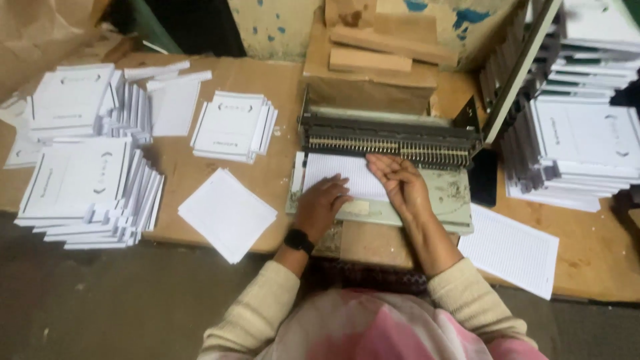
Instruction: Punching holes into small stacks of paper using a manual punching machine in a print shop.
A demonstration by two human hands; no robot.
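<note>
We see a brown surface (280, 87) carrying stacks of white booklets (83, 193) on the left and taller piles (580, 143) on the right, so much of the batch seems handled already, though we cannot tell which piles are bound. At centre sits the comb-binding machine (390, 140), with a ruled sheet stack (340, 175) lying on its bed against the teeth. Loose sheets (227, 213) wait nearby. Our left hand (320, 207) lies flat, fingers loosely curled, pressing the stack. Our right hand (400, 183) is open, palm turned up, resting on the paper's edge, gripping nothing.
</note>
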